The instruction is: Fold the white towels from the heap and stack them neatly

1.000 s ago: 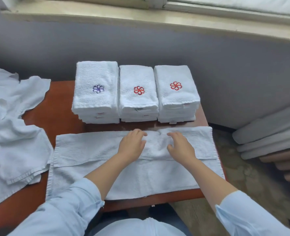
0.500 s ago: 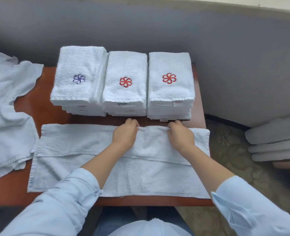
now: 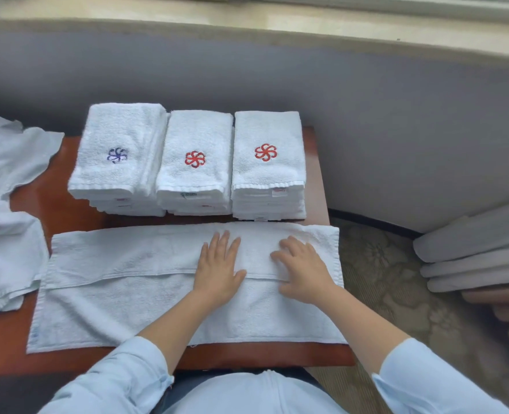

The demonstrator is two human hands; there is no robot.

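Reddish-brown table (image 3: 67, 216) is carrying all the linen, and its near edge is showing just nearer than the spread towel (image 3: 127, 264). Two light-blue sleeves are reaching over that edge toward the spread towel.

The spread towel is lying flat lengthwise, with its far long edge folded toward the person, so a doubled band is covering its far half.

The left hand (image 3: 217, 270) is pressing palm-down on the spread towel near its middle, across the fold line, with its fingers straight and gripping nothing. The right hand (image 3: 304, 270) is pressing palm-down on the spread towel's right part, with its fingers extended and fanned, also gripping nothing.

The heap of unfolded towels (image 3: 5, 249) is lying just left of the spread towel, touching its left end.

Just beyond the spread towel, three stacks of folded towels are standing side by side: the purple-emblem stack (image 3: 118, 130), the middle red-emblem stack (image 3: 195, 130) and the right red-emblem stack (image 3: 266, 180).

Right of the spread towel, on the patterned carpet (image 3: 381, 279), grey rolled shapes (image 3: 471, 249) are lying; they are possibly curtains or cushions.

Beyond the spread towel, a grey wall (image 3: 396, 130) is rising to a pale sill (image 3: 247, 22).
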